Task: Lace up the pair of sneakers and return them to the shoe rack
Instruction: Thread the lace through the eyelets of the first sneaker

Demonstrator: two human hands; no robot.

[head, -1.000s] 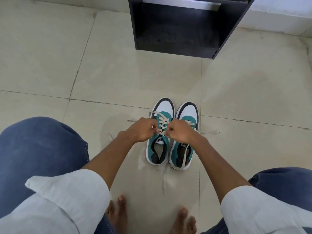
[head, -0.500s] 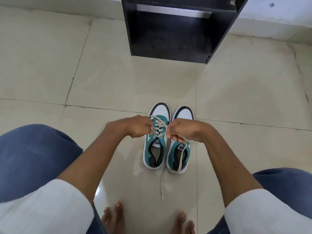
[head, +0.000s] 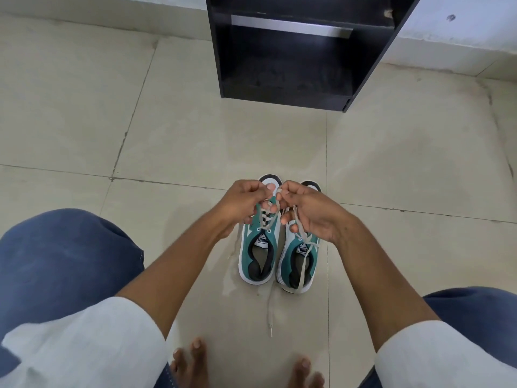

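Two teal-and-white sneakers stand side by side on the tiled floor, toes pointing away from me. Above the left sneaker (head: 258,256), my left hand (head: 246,203) and my right hand (head: 307,211) each pinch an end of its pale lace (head: 264,219), pulled up off the eyelets, fingertips almost touching. My hands hide both toe caps. The right sneaker (head: 300,264) has a loose lace (head: 302,264) running back over its heel, and a lace end (head: 270,317) trails on the floor behind the heels.
A black shoe rack (head: 296,51) stands open-fronted on the floor beyond the sneakers, against a white wall. My blue-clad knees (head: 61,264) flank the shoes on both sides, and my bare feet (head: 193,362) rest just behind them.
My hands have risen and drawn together over the left sneaker, lifting the lace ends upward. The view has tilted up, showing more of the rack.
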